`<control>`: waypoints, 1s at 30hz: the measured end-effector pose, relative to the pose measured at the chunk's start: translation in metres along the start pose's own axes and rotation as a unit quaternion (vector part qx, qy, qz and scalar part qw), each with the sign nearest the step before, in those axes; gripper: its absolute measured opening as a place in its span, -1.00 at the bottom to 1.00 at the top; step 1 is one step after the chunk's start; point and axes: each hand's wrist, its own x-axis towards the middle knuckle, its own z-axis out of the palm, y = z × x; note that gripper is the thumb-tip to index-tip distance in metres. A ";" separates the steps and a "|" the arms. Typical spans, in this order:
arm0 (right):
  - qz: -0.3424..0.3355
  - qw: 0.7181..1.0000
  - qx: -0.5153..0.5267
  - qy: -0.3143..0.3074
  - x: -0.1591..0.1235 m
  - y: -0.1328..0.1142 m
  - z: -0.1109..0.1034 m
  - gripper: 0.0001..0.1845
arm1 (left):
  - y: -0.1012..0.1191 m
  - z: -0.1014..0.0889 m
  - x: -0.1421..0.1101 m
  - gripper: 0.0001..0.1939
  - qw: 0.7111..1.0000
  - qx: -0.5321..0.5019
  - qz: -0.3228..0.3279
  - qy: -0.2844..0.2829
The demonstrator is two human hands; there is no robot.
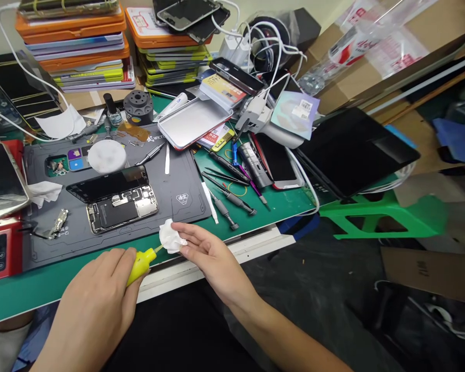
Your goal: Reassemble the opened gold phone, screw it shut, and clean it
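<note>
The left hand (101, 292) is closed around the yellow bottle (140, 266), which is tilted, with its thin nozzle directed to the tissue (169, 237). The right hand (209, 258) is half open and holds this white, crumpled tissue between the thumb and the fingers. The nozzle is at the side of the tissue; whether they touch, I cannot tell. Both hands are at the near edge of the worktop (81, 274).

Behind them, the open phone (124, 206) lies on the grey mat (170, 206), in the left half of the worktop. Its body is flat, with the inner parts visible, and its screen (110, 185) is raised at a slant along the far side. Just behind the screen is a round white thing (107, 156). A small metal part (58, 223) with a dark cable lies on the mat, to the left of the phone.

Near the left edge of the worktop, another phone (3, 181) leans over a red device (3, 253). To the right of the mat there are screwdrivers (225, 212), tweezers (220, 174) and a grey cylinder (256, 165). At the far edge stand stacks of orange and yellow boxes (73, 44). Beyond the right end is a green stool (387, 217).
</note>
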 end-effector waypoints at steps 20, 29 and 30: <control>0.028 0.999 -0.033 0.021 0.000 -0.008 0.017 -0.75 | -0.018 0.018 -0.057 -0.63 0.936 -0.138 -0.284 0.153; -0.402 0.742 -0.536 -0.015 0.037 -0.008 0.056 -0.46 | -0.044 0.032 -0.099 -0.59 0.928 -0.125 -0.328 0.128; -0.394 0.723 -0.567 -0.023 0.039 -0.007 0.058 -0.45 | -0.046 0.034 -0.099 -0.57 0.928 -0.124 -0.326 0.131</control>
